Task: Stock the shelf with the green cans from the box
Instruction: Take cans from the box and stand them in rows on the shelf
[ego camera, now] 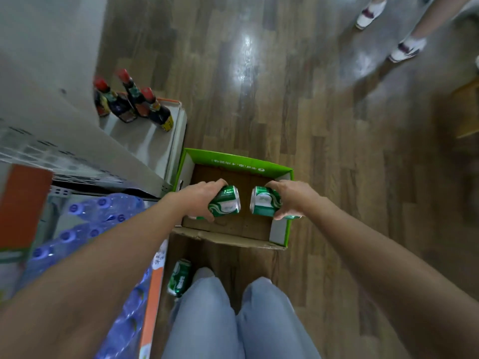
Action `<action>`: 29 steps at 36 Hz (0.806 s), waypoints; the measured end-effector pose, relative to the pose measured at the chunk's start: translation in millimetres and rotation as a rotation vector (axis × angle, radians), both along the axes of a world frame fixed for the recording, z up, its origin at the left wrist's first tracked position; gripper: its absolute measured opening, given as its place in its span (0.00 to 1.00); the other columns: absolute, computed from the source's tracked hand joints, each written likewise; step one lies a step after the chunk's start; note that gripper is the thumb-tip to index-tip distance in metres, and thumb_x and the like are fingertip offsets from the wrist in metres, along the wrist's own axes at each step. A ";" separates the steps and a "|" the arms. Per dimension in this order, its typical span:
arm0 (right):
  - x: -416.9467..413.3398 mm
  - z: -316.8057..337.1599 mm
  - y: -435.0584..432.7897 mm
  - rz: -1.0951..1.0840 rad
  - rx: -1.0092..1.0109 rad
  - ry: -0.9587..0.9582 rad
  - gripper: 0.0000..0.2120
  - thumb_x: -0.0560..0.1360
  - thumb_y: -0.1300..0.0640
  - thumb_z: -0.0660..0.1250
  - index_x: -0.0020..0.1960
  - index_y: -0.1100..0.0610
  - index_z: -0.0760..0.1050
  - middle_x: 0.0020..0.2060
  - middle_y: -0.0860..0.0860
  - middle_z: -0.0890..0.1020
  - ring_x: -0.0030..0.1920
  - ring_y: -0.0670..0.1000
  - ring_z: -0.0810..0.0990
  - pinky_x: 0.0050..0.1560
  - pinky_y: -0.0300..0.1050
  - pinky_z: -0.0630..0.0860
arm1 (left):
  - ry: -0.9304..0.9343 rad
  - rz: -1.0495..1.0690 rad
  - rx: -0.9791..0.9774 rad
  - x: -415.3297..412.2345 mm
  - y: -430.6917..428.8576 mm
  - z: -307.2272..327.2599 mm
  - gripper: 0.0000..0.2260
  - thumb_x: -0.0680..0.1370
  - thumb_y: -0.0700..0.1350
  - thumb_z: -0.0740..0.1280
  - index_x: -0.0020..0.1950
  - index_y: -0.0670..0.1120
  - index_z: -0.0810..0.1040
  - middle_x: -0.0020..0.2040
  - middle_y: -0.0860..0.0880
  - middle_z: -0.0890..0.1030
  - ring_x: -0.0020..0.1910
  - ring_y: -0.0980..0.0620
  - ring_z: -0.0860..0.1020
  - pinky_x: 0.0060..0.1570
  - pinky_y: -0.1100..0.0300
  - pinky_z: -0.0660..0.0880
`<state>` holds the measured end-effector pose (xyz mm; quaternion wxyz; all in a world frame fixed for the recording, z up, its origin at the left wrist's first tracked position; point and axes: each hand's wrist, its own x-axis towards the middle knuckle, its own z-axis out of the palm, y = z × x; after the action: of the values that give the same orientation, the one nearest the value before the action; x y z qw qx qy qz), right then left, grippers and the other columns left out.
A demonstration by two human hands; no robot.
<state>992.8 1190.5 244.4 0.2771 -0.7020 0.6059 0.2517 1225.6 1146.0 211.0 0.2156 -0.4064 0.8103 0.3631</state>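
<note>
Green can (226,202), held sideways over the brown bottom of the open box (234,161): the left hand (198,198) grips it, fingers curled over its far side, thumb on the near side. Second green can (265,202), also sideways, is gripped likewise by the right hand (294,198); the can ends face each other, apart. Third green can (180,277) lies on the wooden floor (311,112) beside the shelf (145,141).

Left hand (200,197), right hand (294,198) — both gripping.
</note>
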 end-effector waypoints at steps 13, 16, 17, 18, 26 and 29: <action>22.0 165.7 11.9 0.011 -0.019 0.009 0.40 0.66 0.49 0.74 0.73 0.47 0.59 0.63 0.50 0.73 0.59 0.54 0.74 0.44 0.44 0.70 | 0.008 0.006 -0.016 23.5 28.3 164.6 0.39 0.68 0.46 0.74 0.72 0.50 0.54 0.64 0.47 0.70 0.61 0.46 0.69 0.56 0.52 0.70; 26.9 194.3 13.8 -0.002 -0.032 0.005 0.40 0.66 0.49 0.74 0.73 0.46 0.59 0.62 0.48 0.74 0.59 0.53 0.75 0.43 0.42 0.69 | 0.007 0.063 -0.029 30.0 39.0 188.9 0.40 0.68 0.47 0.75 0.73 0.51 0.53 0.66 0.47 0.69 0.63 0.46 0.68 0.60 0.50 0.70; 28.3 203.4 13.8 0.005 -0.037 0.005 0.40 0.65 0.49 0.74 0.72 0.46 0.59 0.61 0.48 0.74 0.58 0.53 0.75 0.43 0.42 0.69 | 0.011 0.080 -0.035 32.7 42.0 195.9 0.41 0.68 0.48 0.74 0.73 0.51 0.53 0.66 0.47 0.69 0.63 0.46 0.68 0.60 0.50 0.70; 30.3 212.9 13.4 0.016 -0.042 0.006 0.40 0.65 0.49 0.74 0.72 0.46 0.59 0.61 0.48 0.74 0.58 0.53 0.75 0.43 0.42 0.69 | 0.017 0.090 -0.043 35.6 44.4 203.1 0.41 0.68 0.48 0.74 0.73 0.51 0.53 0.66 0.47 0.69 0.63 0.46 0.68 0.60 0.50 0.70; 49.3 273.2 14.6 0.127 -0.071 0.015 0.41 0.66 0.47 0.73 0.74 0.46 0.58 0.61 0.49 0.75 0.58 0.52 0.75 0.45 0.43 0.71 | 0.001 0.071 -0.117 57.8 58.6 268.6 0.40 0.71 0.48 0.72 0.75 0.50 0.51 0.69 0.46 0.66 0.66 0.46 0.65 0.64 0.53 0.62; 56.8 289.4 17.9 0.161 -0.085 0.005 0.41 0.66 0.47 0.74 0.74 0.46 0.58 0.59 0.49 0.75 0.57 0.52 0.75 0.44 0.43 0.71 | -0.007 0.089 -0.140 70.9 64.9 287.1 0.40 0.71 0.48 0.72 0.75 0.51 0.51 0.70 0.47 0.66 0.67 0.46 0.64 0.65 0.52 0.60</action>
<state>1049.7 1208.4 533.8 0.2243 -0.7587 0.5586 0.2490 1296.5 1210.9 498.1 0.1731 -0.4575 0.8140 0.3132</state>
